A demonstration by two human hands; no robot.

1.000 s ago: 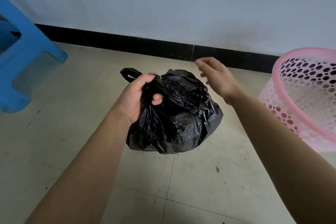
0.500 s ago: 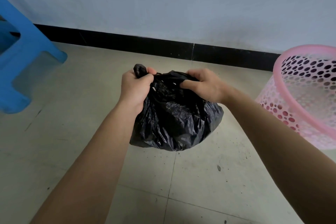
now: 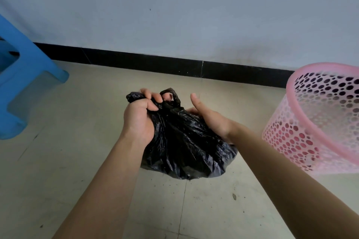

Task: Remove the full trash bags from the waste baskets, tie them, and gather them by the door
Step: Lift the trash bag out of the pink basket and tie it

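Note:
A full black trash bag point(image 3: 184, 145) hangs over the tiled floor in the middle of the view. My left hand point(image 3: 140, 116) is clenched on the bag's gathered top, and one handle loop sticks up past its fingers. On the bag's right side lies my right hand point(image 3: 209, 116), thumb raised; its fingers are hidden behind the plastic, so I cannot see whether they grip it. A pink perforated waste basket point(image 3: 303, 122) stands at the right with no bag in it.
A blue plastic stool point(image 3: 21, 87) stands at the left edge. Straight ahead is a pale wall with a black skirting strip point(image 3: 155, 60). The beige floor tiles point(image 3: 58, 161) carry small specks of dirt.
My right hand came in from the air onto the bag's top, then slid to its right side with the thumb raised. My left hand kept its hold; a handle loop now shows above it.

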